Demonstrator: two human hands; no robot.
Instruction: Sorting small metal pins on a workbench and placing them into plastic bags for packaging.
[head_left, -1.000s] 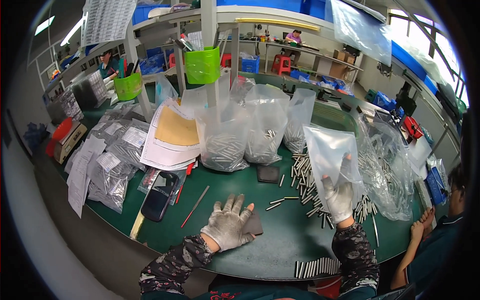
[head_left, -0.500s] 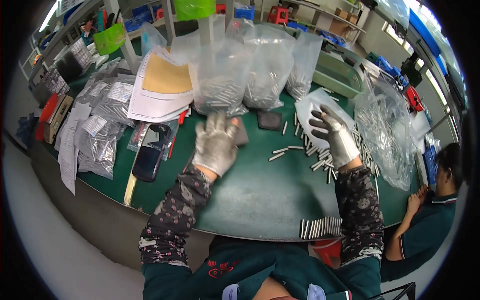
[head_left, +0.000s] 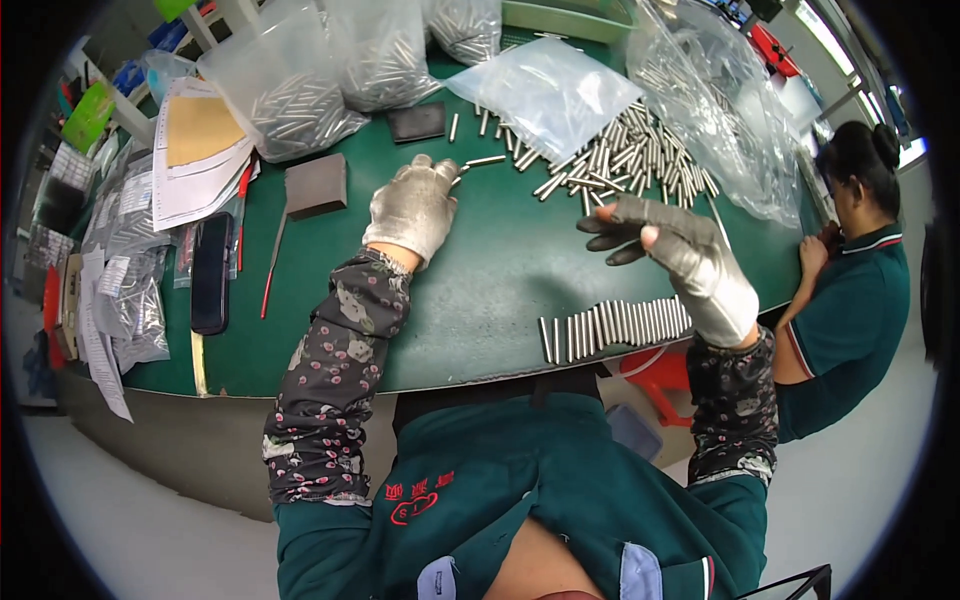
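My left hand (head_left: 413, 208), in a silver-grey glove with bare fingertips showing, is curled down over the green table. A short metal pin (head_left: 457, 181) pokes out by its fingertips; the rest of what lies under the fingers is hidden. Just beyond is another loose metal pin (head_left: 486, 160). My right hand (head_left: 690, 260), gloved the same way, is held open above the table with its fingers stretched to the left and nothing in them. It hovers between a heap of metal pins (head_left: 640, 150) and a neat row of pins (head_left: 620, 325) standing side by side along the near edge.
A clear plastic bag (head_left: 550, 90) lies partly over the heap. Bags of pins (head_left: 300, 105) stand at the back. A grey block (head_left: 316, 186), red-handled tool (head_left: 270, 265), phone (head_left: 210, 270) and papers (head_left: 195, 190) lie left. A co-worker (head_left: 850, 280) sits at right.
My left hand has left the grey block and moved right to the loose pins, its fingers now curled. My right hand has come nearer, away from the plastic bag. The view has tilted down.
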